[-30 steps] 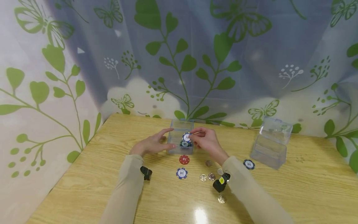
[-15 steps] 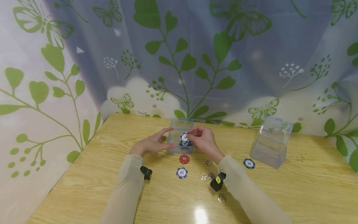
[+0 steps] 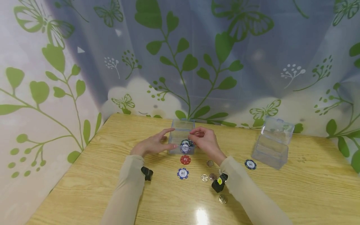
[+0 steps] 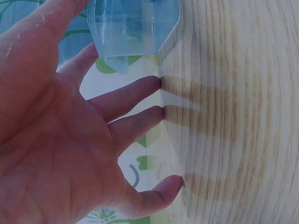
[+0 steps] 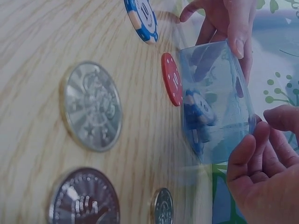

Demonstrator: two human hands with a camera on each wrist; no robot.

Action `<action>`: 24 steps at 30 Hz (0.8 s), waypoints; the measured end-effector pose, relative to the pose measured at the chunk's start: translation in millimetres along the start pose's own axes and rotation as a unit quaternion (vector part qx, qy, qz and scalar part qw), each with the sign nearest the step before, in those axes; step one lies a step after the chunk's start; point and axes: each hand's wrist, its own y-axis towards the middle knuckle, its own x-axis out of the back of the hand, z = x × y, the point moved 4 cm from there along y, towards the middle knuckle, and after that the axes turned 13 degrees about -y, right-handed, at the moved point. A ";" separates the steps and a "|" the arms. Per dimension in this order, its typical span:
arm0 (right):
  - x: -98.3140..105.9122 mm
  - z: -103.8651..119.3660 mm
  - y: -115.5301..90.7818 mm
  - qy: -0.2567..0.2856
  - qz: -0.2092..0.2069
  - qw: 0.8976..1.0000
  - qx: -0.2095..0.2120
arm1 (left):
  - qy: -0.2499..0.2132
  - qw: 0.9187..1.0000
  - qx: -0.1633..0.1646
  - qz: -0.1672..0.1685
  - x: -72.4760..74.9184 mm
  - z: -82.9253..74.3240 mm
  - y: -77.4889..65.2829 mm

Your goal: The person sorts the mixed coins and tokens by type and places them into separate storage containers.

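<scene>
Clear box (image 3: pixel 182 139), chips inside, braced by spread left hand (image 3: pixel 152 145), right hand (image 3: pixel 204 139) loosely curled, empty, at its far rim; risk: a nudge may tip it on the surface (image 3: pixel 84 187).

Wooden table (image 3: pixel 84 175): chips (image 3: pixel 182 173), coins (image 3: pixel 204 178), boxes (image 3: pixel 271 145).

A small clear plastic box (image 3: pixel 181 137) holding round poker chips (image 3: pixel 186 145) is set near the wooden desk's (image 3: pixel 84 175) rear edge; round metal coins (image 3: pixel 208 176) are spread before it.
</scene>
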 end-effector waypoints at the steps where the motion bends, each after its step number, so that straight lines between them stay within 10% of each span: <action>1: 0.1 -0.2 0.0 0.000 0.000 1.000 0.000 | 0.000 1.000 0.001 -0.001 -0.1 0.1 0.0; 13: 3.3 0.7 -4.2 -0.006 0.013 1.000 0.026 | 0.009 1.000 0.001 0.001 0.3 0.2 -0.5; 24: 9.9 10.1 -18.2 -0.129 0.073 0.964 0.223 | 0.003 1.000 -0.005 0.005 -0.3 0.1 -0.4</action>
